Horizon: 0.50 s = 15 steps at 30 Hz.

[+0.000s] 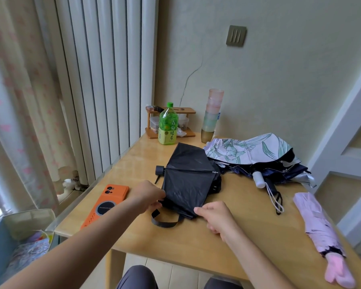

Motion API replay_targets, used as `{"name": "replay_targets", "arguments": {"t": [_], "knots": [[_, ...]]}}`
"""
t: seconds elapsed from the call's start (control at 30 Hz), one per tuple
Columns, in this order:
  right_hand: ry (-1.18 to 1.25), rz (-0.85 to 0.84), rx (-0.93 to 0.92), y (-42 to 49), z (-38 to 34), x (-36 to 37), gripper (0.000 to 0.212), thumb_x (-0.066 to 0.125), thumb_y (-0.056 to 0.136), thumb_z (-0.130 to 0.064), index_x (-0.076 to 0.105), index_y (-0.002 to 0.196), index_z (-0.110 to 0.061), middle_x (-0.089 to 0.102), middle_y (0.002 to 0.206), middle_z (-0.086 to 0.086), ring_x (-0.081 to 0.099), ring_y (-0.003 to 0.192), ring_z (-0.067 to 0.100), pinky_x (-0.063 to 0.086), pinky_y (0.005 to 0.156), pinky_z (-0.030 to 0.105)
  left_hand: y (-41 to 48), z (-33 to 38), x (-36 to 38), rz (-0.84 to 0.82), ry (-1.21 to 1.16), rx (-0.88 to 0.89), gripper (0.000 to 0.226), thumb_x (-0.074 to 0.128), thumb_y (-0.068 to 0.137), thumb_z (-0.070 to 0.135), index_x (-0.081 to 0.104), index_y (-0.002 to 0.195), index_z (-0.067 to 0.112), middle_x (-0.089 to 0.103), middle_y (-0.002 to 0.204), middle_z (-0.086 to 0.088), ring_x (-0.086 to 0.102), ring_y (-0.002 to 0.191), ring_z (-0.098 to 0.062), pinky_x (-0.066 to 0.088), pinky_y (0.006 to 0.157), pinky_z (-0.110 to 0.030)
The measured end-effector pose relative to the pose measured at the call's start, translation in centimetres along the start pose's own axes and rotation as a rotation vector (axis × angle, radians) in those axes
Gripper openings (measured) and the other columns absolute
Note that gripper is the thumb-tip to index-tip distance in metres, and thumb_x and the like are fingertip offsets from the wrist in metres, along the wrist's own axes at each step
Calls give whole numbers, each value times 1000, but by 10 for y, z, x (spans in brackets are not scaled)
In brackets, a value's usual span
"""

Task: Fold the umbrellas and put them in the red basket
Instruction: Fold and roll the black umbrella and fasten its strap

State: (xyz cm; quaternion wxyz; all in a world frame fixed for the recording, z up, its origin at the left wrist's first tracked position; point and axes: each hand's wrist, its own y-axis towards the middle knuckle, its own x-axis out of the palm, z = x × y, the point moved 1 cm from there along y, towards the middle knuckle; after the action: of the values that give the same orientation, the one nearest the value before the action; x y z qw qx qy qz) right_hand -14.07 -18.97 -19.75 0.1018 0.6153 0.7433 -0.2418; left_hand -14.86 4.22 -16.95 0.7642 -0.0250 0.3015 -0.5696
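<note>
**Pinching the soft black canopy**

The black fabric folding umbrella [188, 180] is lying just right of the flat orange phone [107, 202]. My left hand [148, 197] and right hand [215, 215] are both pinching its near edge. I am judging the cloth light, limp and slippery, so gripping beside a stiff rib [190, 171] is looking safer.

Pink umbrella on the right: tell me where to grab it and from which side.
Probably the handle of the pink umbrella, from above: it lies flat, folded, with the handle sticking out toward you past the fabric, nothing crowding it.
</note>
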Motion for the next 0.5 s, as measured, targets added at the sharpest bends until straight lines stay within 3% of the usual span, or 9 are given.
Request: {"name": "replay_targets", "arguments": {"t": [0.07, 0.17, 0.27, 0.37, 0.43, 0.5], "knots": [[-61, 15, -7, 1, -1, 2, 50, 74, 90, -22, 34, 59, -21, 24, 52, -7, 24, 41, 15, 19, 42, 22, 3, 5, 4, 139, 250, 168, 21, 67, 85, 22, 61, 98, 6, 66, 85, -3, 64, 71, -19, 48, 57, -30], [-161, 39, -13, 2, -4, 5, 55, 73, 88, -20, 29, 55, -24, 24, 50, -6, 24, 43, 17, 19, 43, 24, -1, 21, 19, 301, 454, 578, 22, 61, 90, 31, 53, 106, 18, 55, 103, 1, 57, 95, -17, 51, 78, -31], [-248, 56, -10, 2, -6, 6, 47, 73, 86, -27, 35, 58, -22, 29, 50, -4, 29, 45, 20, 21, 45, 26, 3, 31, 41, 180, 632, 893, 29, 54, 98, 37, 58, 122, 20, 54, 128, -3, 50, 124, -24, 47, 99, -37], [-317, 57, -11, 3, -8, 6, 43, 74, 85, -31, 41, 60, -22, 39, 52, -3, 38, 49, 22, 28, 48, 27, 19, 25, 59, 56, 892, 940, 51, 39, 106, 47, 37, 155, 31, 23, 167, -3, 13, 156, -25, 18, 125, -46], [-370, 64, -18, 2, -10, 6, 38, 76, 83, -33, 49, 61, -20, 51, 56, -3, 47, 53, 22, 37, 53, 27, 30, 15, 64, 58, 1027, 890, 61, 22, 104, 61, 14, 161, 40, -3, 171, -2, -9, 157, -24, -1, 127, -51], [-419, 57, -23, 2, -13, 4, 31, 77, 82, -35, 56, 64, -21, 61, 65, -4, 53, 57, 19, 42, 56, 26, 39, 0, 66, 86, 1072, 855, 74, 2, 92, 77, -3, 160, 47, -16, 170, -1, -17, 156, -26, -6, 125, -55]]}}
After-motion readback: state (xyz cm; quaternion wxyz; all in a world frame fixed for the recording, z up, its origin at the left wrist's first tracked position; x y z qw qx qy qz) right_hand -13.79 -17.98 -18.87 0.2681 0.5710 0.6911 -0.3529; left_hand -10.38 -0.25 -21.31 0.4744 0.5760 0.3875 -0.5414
